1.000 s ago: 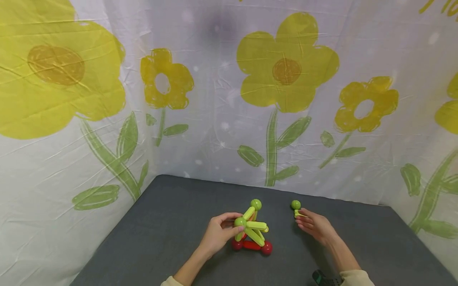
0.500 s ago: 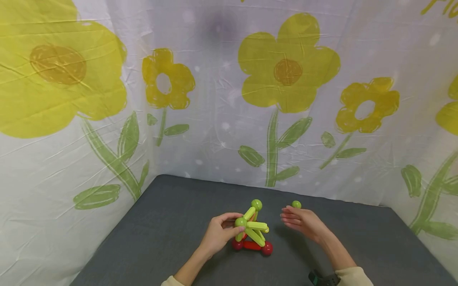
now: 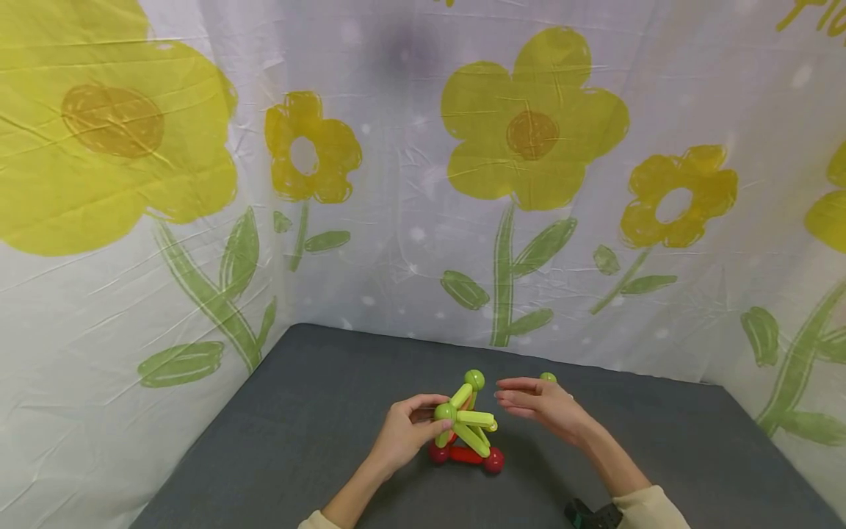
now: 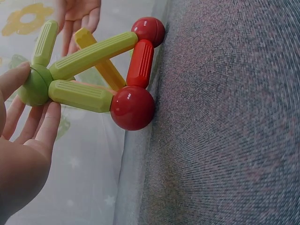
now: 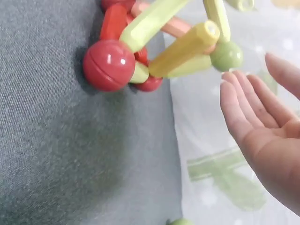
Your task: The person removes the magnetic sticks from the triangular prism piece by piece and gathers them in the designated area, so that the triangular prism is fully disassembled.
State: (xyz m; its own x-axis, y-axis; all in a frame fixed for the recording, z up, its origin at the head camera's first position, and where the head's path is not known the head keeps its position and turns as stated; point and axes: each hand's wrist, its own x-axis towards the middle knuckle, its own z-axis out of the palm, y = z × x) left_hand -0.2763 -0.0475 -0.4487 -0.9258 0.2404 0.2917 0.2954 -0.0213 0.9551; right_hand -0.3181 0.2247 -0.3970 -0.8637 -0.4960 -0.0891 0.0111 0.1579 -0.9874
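A construction of balls and rods stands on the dark table, with red balls [image 3: 493, 461] and a red rod [image 3: 465, 455] at its base. Yellow-green rods [image 4: 93, 55] slope up to a green ball [image 3: 445, 413]. My left hand [image 3: 399, 433] pinches that ball between thumb and fingers. Another green ball [image 3: 474, 379] tops the far side, close to my right fingertips in the right wrist view. A yellow rod [image 5: 180, 49] slants out from the frame with one end free. My right hand [image 3: 545, 408] hovers right of the construction, fingers extended, nothing visible in its palm.
A loose green ball [image 3: 548, 376] lies toward the back of the table [image 3: 357, 382], partly hidden behind my right hand. A flower-printed cloth [image 3: 396, 242] hangs behind the table and along its sides.
My right hand has moved left toward the construction, away from a short yellow-green piece seen at its fingertips earlier and now out of sight. My left hand keeps its hold on the green ball.
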